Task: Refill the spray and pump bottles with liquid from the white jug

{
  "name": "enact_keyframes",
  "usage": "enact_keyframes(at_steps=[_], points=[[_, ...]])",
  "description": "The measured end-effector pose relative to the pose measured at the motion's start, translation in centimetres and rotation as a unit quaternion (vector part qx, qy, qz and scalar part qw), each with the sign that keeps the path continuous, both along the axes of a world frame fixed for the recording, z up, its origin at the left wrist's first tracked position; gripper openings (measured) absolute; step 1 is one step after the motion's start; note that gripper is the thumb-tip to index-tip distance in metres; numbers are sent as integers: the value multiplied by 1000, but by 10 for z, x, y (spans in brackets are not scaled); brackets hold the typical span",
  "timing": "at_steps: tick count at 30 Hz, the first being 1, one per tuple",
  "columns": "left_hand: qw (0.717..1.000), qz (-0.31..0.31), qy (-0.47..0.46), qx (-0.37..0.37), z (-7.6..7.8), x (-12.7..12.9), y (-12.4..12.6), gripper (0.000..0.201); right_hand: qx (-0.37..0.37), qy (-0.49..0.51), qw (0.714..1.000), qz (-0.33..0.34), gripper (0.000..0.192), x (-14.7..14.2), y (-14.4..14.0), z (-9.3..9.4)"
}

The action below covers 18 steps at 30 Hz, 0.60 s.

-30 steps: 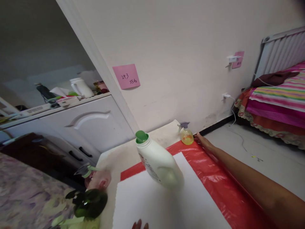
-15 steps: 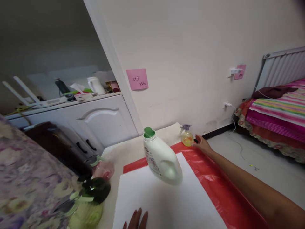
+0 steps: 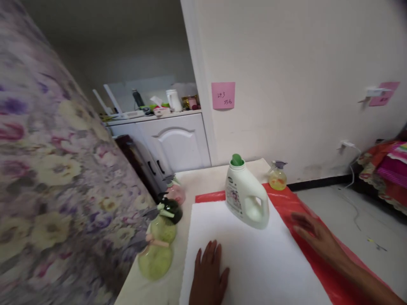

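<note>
Left hand (image 3: 208, 275) flat, fingers spread, on the white sheet (image 3: 254, 262); right hand (image 3: 313, 237), open and blurred, over the red film (image 3: 288, 199) beside the bottle (image 3: 246, 197): best gripped by its handle.

Left hand (image 3: 208, 275): palm down, flat, fingers extended and close together, pointing away from the body; wrist cut off by the lower frame edge. Holds nothing.

Right hand (image 3: 313, 235): blurred, palm down, fingers loosely spread and pointing left-forward. Bare forearm runs in from the lower right corner. Holds nothing.
</note>
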<state>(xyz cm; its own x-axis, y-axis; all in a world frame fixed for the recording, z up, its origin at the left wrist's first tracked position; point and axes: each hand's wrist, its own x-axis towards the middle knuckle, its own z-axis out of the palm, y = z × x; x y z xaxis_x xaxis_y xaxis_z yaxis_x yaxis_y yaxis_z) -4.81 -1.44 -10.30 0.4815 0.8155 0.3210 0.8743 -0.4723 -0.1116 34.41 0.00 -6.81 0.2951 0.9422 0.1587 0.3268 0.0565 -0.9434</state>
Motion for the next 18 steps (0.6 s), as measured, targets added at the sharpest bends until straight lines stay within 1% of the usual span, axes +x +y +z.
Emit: enact_keyframes(at_steps=[1,3,6,8,9,11,13,14,16,17,18], points=[[1000,8,-12,-21,2,2,-2,52,-6,-22,999,39,41,-17,-17,1],[998,13,-35,-51,6,5,-6,54,-15,-49,994,93,39,-55,-48,3],[995,21,-71,-73,11,6,-11,52,-14,-39,980,193,39,-112,-80,3],[993,33,-97,-61,15,3,-14,46,-25,-46,975,217,36,-144,-93,2],[992,36,-110,-45,18,1,-17,42,-32,-50,974,218,35,-157,-97,0],[989,33,-141,-2,28,-8,-23,32,-38,-49,977,202,35,-175,-101,-8],[981,29,-189,30,42,-19,-31,26,-34,-43,982,181,36,-185,-103,-18],[975,28,-219,33,51,-25,-35,24,-30,-41,983,174,35,-187,-103,-23],[957,35,-288,27,69,-40,-45,21,-20,-39,984,171,34,-190,-103,-32],[943,55,-327,25,77,-47,-49,20,-17,-38,984,171,33,-191,-104,-35],[924,88,-372,27,85,-55,-53,19,-16,-37,984,171,32,-191,-104,-36]])
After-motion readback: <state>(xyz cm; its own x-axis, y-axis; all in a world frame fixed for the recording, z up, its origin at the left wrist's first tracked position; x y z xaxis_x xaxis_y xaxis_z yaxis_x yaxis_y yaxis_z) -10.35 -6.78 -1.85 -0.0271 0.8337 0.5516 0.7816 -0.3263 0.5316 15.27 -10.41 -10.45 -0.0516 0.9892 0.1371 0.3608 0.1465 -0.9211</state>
